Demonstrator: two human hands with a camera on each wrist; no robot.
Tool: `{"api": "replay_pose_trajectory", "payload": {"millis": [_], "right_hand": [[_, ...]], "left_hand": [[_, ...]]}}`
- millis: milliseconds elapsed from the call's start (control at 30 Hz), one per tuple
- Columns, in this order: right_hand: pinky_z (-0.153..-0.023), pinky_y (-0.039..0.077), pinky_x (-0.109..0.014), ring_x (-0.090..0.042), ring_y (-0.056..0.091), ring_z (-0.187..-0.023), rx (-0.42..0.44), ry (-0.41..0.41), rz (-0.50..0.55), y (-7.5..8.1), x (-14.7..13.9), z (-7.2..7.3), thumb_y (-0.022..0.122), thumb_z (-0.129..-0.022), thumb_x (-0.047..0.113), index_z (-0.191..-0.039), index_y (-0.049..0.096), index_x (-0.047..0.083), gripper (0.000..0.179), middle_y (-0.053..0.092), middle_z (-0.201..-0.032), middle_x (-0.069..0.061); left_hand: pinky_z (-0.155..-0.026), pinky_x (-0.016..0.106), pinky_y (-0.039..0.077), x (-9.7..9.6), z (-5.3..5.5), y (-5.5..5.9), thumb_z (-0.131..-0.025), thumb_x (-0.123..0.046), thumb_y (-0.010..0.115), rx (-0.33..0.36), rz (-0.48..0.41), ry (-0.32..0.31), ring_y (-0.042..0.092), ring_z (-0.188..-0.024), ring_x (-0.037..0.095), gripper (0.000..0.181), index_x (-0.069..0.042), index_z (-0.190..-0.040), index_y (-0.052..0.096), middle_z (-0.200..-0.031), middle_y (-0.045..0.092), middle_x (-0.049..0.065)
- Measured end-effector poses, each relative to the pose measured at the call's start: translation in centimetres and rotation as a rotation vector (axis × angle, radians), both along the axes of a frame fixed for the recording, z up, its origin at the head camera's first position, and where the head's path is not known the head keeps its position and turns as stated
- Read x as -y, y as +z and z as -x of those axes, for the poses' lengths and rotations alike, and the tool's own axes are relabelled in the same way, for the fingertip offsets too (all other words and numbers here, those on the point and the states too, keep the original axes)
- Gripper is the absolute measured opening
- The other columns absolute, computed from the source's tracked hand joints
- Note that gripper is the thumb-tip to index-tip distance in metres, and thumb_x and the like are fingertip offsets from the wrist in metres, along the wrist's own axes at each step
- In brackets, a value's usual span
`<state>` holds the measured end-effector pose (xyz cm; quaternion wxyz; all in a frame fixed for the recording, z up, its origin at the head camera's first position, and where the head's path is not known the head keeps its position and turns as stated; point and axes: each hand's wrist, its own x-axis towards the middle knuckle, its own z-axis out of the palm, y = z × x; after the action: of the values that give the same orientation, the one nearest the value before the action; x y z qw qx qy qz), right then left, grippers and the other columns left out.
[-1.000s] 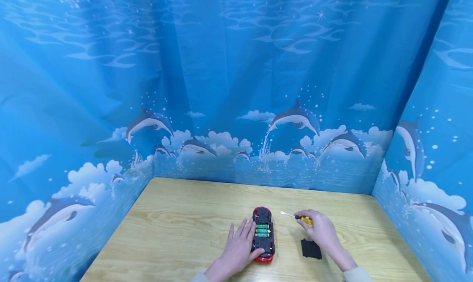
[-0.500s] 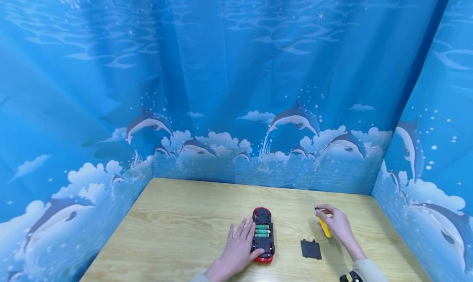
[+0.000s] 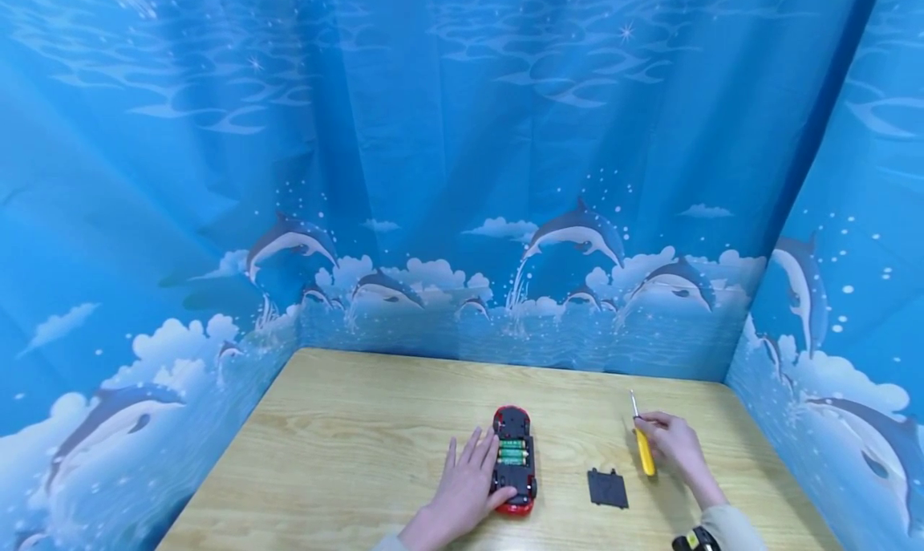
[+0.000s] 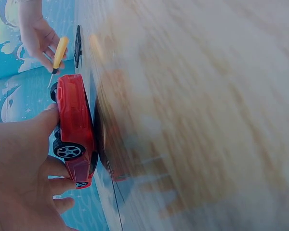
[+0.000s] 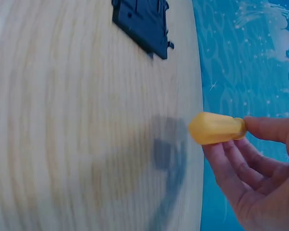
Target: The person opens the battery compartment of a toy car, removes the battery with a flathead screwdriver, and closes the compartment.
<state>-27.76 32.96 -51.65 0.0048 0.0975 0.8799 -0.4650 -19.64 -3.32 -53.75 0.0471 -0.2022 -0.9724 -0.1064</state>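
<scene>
A red toy car (image 3: 513, 495) lies upside down, several green batteries (image 3: 512, 452) showing in its open underside. My left hand (image 3: 465, 480) rests on the car's left side with straight fingers, its thumb reaching over the near end. In the left wrist view the red body (image 4: 76, 108) stands just beyond that thumb. My right hand (image 3: 674, 445) pinches a screwdriver with a yellow handle (image 3: 645, 453) above the table's right part, its metal shaft pointing up and away. The right wrist view shows the thumb and fingers at the handle's (image 5: 216, 128) narrow neck; the shaft is hidden there.
A black battery cover (image 3: 608, 488) lies flat on the wooden table (image 3: 346, 431) between the car and the right hand. Blue dolphin-printed curtains (image 3: 462, 174) stand behind the table and along its sides.
The right hand has moved right, away from the car, and the screwdriver has turned from pointing left to pointing away. The left hand and car have stayed put.
</scene>
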Motion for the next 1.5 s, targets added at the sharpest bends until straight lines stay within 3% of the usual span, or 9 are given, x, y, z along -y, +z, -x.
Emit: {"api": "replay_pose_trajectory", "payload": {"millis": [133, 367, 733, 933, 1067, 1200, 1300, 1433, 1500], "right_hand": [[-0.059, 0.058, -0.033, -0.014, 0.061, -0.066, 0.042, 0.003, -0.009, -0.3, -0.6, -0.1, 0.065, -0.096, 0.019, -0.124, 0.060, -0.014, 0.044, 0.067, -0.085, -0.008], [-0.054, 0.058, -0.029, -0.012, 0.062, -0.058, 0.121, 0.002, -0.137, -0.8, -1.5, 0.0, 0.068, -0.094, 0.020, -0.117, 0.063, -0.014, 0.041, 0.063, -0.072, -0.006], [-0.051, 0.053, -0.027, -0.012, 0.057, -0.054, 0.108, 0.036, -0.247, -1.0, -1.6, -0.5, 0.074, -0.088, 0.017, -0.096, 0.070, -0.005, 0.023, 0.059, -0.064, -0.003], [-0.048, 0.048, -0.026, -0.012, 0.055, -0.049, 0.089, 0.049, -0.297, -1.1, -1.6, -0.5, 0.069, -0.093, 0.023, -0.102, 0.068, -0.006, 0.030, 0.058, -0.059, -0.002], [-0.053, 0.045, -0.030, -0.017, 0.059, -0.055, 0.036, 0.057, -0.363, -0.8, -1.7, -0.1, 0.061, -0.099, 0.027, -0.109, 0.066, -0.009, 0.038, 0.065, -0.069, -0.008], [-0.070, 0.051, -0.042, -0.031, 0.067, -0.082, -0.053, 0.046, -0.402, -0.3, -1.6, 0.2, 0.057, -0.101, 0.027, -0.116, 0.066, -0.010, 0.041, 0.071, -0.096, -0.022], [-0.071, 0.055, -0.041, -0.030, 0.070, -0.086, -0.073, 0.036, -0.322, 0.1, -1.1, 0.1, 0.056, -0.103, 0.028, -0.122, 0.064, -0.009, 0.042, 0.071, -0.106, -0.023], [-0.059, 0.059, -0.031, -0.024, 0.073, -0.078, -0.090, 0.039, -0.145, 0.4, -0.2, -0.1, 0.056, -0.105, 0.033, -0.124, 0.063, -0.009, 0.047, 0.072, -0.106, -0.022], [-0.060, 0.061, -0.033, -0.027, 0.074, -0.081, -0.102, 0.049, -0.080, 0.5, 0.3, -0.2, 0.056, -0.105, 0.035, -0.124, 0.063, -0.009, 0.049, 0.072, -0.107, -0.023]], "left_hand": [[-0.118, 0.063, 0.027, 0.1, 0.0, -0.2, -0.096, -0.065, 0.051, -0.005, -0.009, -0.004, 0.033, -0.149, 0.034, 0.084, -0.004, -0.154, 0.042, -0.162, 0.036, 0.012], [-0.117, 0.063, 0.028, 0.2, 0.1, -0.4, -0.096, -0.064, 0.050, -0.029, -0.002, -0.013, 0.033, -0.149, 0.033, 0.083, -0.004, -0.154, 0.041, -0.160, 0.039, 0.012], [-0.118, 0.063, 0.027, 0.1, 0.0, -0.3, -0.096, -0.066, 0.049, -0.015, 0.003, -0.007, 0.032, -0.149, 0.033, 0.084, -0.005, -0.154, 0.042, -0.161, 0.038, 0.011], [-0.119, 0.063, 0.026, 0.1, 0.1, -0.3, -0.096, -0.066, 0.048, -0.006, -0.002, -0.005, 0.031, -0.150, 0.033, 0.085, -0.005, -0.154, 0.041, -0.162, 0.036, 0.011], [-0.118, 0.064, 0.025, 0.1, 0.2, -0.4, -0.096, -0.066, 0.048, 0.001, -0.010, -0.005, 0.031, -0.150, 0.034, 0.085, -0.005, -0.154, 0.041, -0.162, 0.036, 0.011], [-0.118, 0.065, 0.024, 0.0, 0.2, -0.4, -0.096, -0.065, 0.049, 0.016, -0.020, -0.003, 0.030, -0.150, 0.033, 0.084, -0.005, -0.154, 0.041, -0.162, 0.036, 0.012], [-0.119, 0.064, 0.024, 0.0, 0.2, -0.2, -0.096, -0.066, 0.050, 0.023, -0.017, 0.001, 0.030, -0.150, 0.033, 0.085, -0.005, -0.154, 0.040, -0.162, 0.035, 0.011], [-0.119, 0.064, 0.024, 0.0, 0.2, -0.1, -0.095, -0.067, 0.049, 0.025, -0.008, 0.004, 0.030, -0.150, 0.033, 0.086, -0.005, -0.155, 0.040, -0.162, 0.035, 0.011], [-0.119, 0.064, 0.024, 0.0, 0.2, -0.1, -0.096, -0.067, 0.049, 0.028, -0.012, 0.003, 0.030, -0.150, 0.034, 0.085, -0.005, -0.154, 0.041, -0.162, 0.035, 0.011]]}}
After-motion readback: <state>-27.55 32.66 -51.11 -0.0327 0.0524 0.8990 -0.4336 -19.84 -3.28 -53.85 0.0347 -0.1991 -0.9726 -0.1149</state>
